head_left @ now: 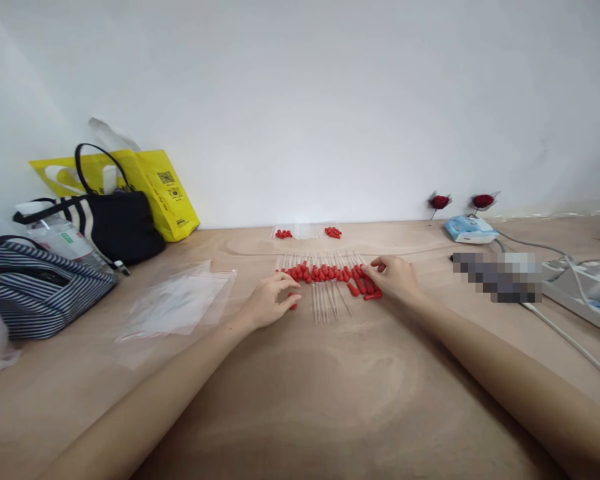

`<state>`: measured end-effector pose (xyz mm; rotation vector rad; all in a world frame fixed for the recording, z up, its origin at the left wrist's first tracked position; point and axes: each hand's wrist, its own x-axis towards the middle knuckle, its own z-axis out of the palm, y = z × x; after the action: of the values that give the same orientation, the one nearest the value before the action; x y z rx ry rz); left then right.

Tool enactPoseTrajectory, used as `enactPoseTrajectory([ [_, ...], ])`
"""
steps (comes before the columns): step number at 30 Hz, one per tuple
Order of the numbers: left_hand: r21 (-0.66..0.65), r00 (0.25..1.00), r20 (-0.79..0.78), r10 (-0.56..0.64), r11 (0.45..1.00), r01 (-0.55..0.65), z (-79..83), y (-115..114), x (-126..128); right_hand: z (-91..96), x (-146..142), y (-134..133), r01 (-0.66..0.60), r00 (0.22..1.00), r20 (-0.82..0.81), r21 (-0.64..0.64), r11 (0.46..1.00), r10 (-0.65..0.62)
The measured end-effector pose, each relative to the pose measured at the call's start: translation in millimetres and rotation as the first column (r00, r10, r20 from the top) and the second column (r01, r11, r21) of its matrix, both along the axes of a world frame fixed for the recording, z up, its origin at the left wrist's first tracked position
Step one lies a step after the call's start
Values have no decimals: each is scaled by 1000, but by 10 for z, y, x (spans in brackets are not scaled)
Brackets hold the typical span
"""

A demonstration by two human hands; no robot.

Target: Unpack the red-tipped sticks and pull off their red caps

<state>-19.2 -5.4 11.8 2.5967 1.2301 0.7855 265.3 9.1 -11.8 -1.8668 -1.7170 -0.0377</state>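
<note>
On the wooden table in front of me is a row of red rubber bulbs [325, 272], packed side by side. Thin clear tubes that look like glass droppers [325, 303] stick out toward me, and more point toward the wall. My left hand [270, 299] rests at the row's left end, thumb and fingers apart, with a red bulb [293, 301] by its thumb. At the right end is my right hand [394, 275], its fingers curved but parted beside the bulbs. Several loose bulbs [364, 285] lie just below its fingertips.
Clear zip bags [180, 303] lie at left, near a striped bag [55, 293], a black bag [125, 227] and a yellow bag [173, 193]. A bag with more red bulbs [333, 233] lies by the wall. Right are a tissue pack [471, 230] and a power strip [585, 303].
</note>
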Motion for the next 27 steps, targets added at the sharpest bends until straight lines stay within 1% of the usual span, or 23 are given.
enactPoseTrajectory([
  [2, 34, 997, -27, -71, 997, 71, -48, -33, -164, 20, -46, 58, 75, 996, 60, -37, 997, -73],
  [3, 32, 997, -35, -75, 997, 76, -74, -44, -230, 26, -65, 80, 97, 992, 91, -48, 994, -92],
  [5, 14, 998, -34, -47, 999, 48, -122, -57, -316, 29, -94, 106, 122, 984, 138, -65, 990, -112],
  [8, -12, 1000, -16, -17, 1000, 17, -166, -64, -345, 22, -127, 116, 136, 979, 164, -87, 987, -120],
  [13, -9, 999, -23, -30, 1000, 30, -175, -84, -301, 12, -171, 125, 136, 986, 109, -89, 987, -126],
  [16, 39, 999, -23, -30, 999, 31, -172, -96, -301, 30, -165, 108, 169, 985, 55, -55, 984, -166],
  [17, 71, 1000, -16, -26, 997, 27, -172, -100, -303, 39, -157, 82, 157, 987, 24, -27, 987, -156],
  [18, 113, 1000, -7, -17, 993, 17, -171, -105, -303, 49, -148, 40, 115, 993, -15, 9, 993, -115],
  [19, 168, 1000, 7, -2, 986, 1, -169, -114, -299, 57, -142, -18, 40, 997, -62, 55, 998, -37],
  [20, 233, 1000, 23, 17, 972, -22, -166, -130, -289, 61, -141, -94, -62, 992, -103, 108, 992, 73],
  [21, 302, 999, 37, 35, 952, -44, -162, -154, -272, 61, -146, -185, -187, 970, -125, 158, 970, 208],
  [23, 424, 998, 48, 43, 904, -59, -153, -233, -213, 46, -179, -394, -409, 894, -96, 221, 885, 437],
  [24, 469, 999, 38, 29, 882, -43, -151, -287, -172, 32, -205, -503, -488, 856, -53, 240, 839, 514],
  [25, 497, 1000, 18, 1, 868, -9, -151, -349, -125, 15, -236, -606, -541, 828, -11, 241, 805, 560],
  [27, 507, 994, -52, -93, 855, 107, -164, -474, -23, -23, -301, -778, -633, 770, 70, 215, 744, 635],
])
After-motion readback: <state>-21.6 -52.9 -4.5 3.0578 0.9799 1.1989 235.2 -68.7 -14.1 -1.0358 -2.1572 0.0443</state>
